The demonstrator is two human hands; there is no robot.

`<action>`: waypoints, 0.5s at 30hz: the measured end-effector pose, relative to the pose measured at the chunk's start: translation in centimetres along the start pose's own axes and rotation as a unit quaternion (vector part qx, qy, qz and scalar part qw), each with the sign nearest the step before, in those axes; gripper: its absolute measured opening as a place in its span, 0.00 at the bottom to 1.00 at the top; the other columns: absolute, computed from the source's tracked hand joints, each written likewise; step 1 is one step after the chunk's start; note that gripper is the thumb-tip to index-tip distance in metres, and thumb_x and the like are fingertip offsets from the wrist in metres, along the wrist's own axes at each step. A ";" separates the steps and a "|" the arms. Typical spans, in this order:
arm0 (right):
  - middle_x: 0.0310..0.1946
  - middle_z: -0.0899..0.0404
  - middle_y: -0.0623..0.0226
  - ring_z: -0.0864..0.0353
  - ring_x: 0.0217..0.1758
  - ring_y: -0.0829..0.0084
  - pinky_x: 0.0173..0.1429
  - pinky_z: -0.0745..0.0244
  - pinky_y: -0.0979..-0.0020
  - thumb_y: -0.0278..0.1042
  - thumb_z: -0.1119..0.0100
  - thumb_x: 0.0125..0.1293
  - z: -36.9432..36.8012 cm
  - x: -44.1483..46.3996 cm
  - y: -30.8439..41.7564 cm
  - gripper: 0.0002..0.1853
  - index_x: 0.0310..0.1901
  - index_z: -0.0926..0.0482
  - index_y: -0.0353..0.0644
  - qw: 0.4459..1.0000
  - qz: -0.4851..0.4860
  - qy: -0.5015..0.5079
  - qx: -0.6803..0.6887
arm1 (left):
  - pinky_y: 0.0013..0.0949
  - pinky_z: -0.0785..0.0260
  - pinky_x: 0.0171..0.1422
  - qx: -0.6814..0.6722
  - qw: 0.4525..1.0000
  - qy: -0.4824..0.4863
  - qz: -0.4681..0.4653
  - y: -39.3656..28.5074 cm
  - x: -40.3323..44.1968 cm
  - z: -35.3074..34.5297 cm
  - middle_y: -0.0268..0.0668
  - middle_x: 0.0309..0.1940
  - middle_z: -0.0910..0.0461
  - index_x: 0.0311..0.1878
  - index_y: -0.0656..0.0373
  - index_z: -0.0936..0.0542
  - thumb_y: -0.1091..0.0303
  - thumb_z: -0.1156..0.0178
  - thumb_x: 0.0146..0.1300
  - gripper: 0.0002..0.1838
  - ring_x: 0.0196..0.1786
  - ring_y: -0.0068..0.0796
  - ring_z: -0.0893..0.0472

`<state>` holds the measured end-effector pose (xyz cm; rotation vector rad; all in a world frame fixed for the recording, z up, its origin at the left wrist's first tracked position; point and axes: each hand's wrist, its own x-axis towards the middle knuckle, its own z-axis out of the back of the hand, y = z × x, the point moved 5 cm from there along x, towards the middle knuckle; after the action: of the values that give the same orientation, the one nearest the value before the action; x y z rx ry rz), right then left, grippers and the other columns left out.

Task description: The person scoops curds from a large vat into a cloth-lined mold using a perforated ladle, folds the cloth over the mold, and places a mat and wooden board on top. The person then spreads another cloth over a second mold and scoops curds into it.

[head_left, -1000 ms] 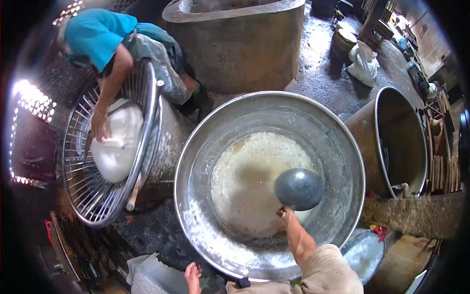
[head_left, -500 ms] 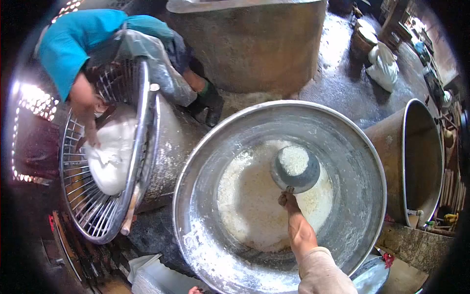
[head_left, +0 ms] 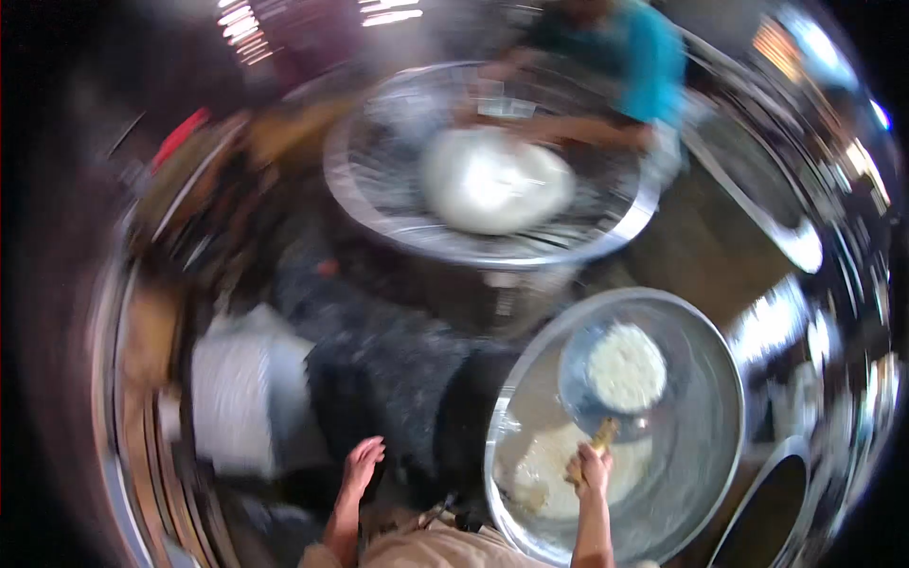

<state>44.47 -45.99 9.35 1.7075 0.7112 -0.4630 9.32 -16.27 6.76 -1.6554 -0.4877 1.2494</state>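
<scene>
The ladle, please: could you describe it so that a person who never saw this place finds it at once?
Find the wide, round metal basin at the lower right. Over it is the ladle, its yellowish-brown handle in the person's right hand. Unlike the basin, the ladle is small, hand-held and grey-blue, with a round white mass inside.

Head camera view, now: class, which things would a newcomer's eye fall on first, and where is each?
Probably the large, glossy white mass, lying in the wide, metal-rimmed basket at upper centre, with a person in a teal top reaching over it. Next, perhaps, the ladle at lower right, bearing a pale load, held by the right hand over the metal basin.
</scene>
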 end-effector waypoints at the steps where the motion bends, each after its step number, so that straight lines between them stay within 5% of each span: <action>1: 0.15 0.36 0.69 0.35 0.12 0.77 0.13 0.36 0.74 0.22 0.51 0.55 -0.3 -0.3 -0.4 0.06 0.33 0.37 0.40 0.999 -0.008 0.026 -0.038 | 0.22 0.33 0.43 -0.049 0.999 -0.006 -0.016 2.5 0.7 0.3 0.35 0.41 0.23 0.48 0.63 0.26 0.70 0.47 0.60 0.14 0.40 0.20 0.25; 6: 0.19 0.33 0.66 0.34 0.14 0.77 0.15 0.33 0.75 0.18 0.52 0.55 -7.0 -4.7 -7.0 0.08 0.35 0.36 0.39 0.969 -0.098 0.193 -0.123 | 0.24 0.33 0.40 -0.147 0.977 -0.076 -0.135 7.3 0.9 6.7 0.33 0.38 0.23 0.47 0.61 0.25 0.70 0.47 0.61 0.12 0.38 0.20 0.25; 12: 0.18 0.35 0.70 0.35 0.16 0.79 0.17 0.34 0.76 0.23 0.51 0.55 -19.5 -4.5 -22.2 0.04 0.32 0.35 0.40 0.837 -0.297 0.359 -0.288 | 0.26 0.32 0.43 -0.101 0.962 -0.209 -0.146 11.0 -1.3 17.7 0.36 0.39 0.24 0.48 0.62 0.26 0.66 0.47 0.62 0.14 0.41 0.23 0.25; 14: 0.19 0.36 0.71 0.35 0.16 0.79 0.16 0.36 0.76 0.26 0.49 0.56 -24.3 -6.0 -27.2 0.06 0.34 0.35 0.42 0.749 -0.349 0.457 -0.329 | 0.32 0.32 0.46 -0.135 0.950 -0.279 -0.029 11.5 -3.5 21.8 0.39 0.44 0.25 0.50 0.61 0.26 0.60 0.47 0.62 0.17 0.44 0.28 0.25; 15: 0.19 0.36 0.72 0.35 0.16 0.79 0.16 0.36 0.76 0.27 0.48 0.56 -25.4 -5.4 -30.7 0.07 0.34 0.35 0.43 0.730 -0.360 0.461 -0.355 | 0.36 0.32 0.48 -0.241 0.920 -0.279 -0.132 16.4 -3.8 23.8 0.41 0.48 0.27 0.52 0.59 0.28 0.53 0.47 0.61 0.22 0.45 0.32 0.25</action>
<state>18.21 -18.24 -3.01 0.7574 2.0129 0.2247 -17.06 -15.76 -5.59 -1.5260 -1.4193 1.4622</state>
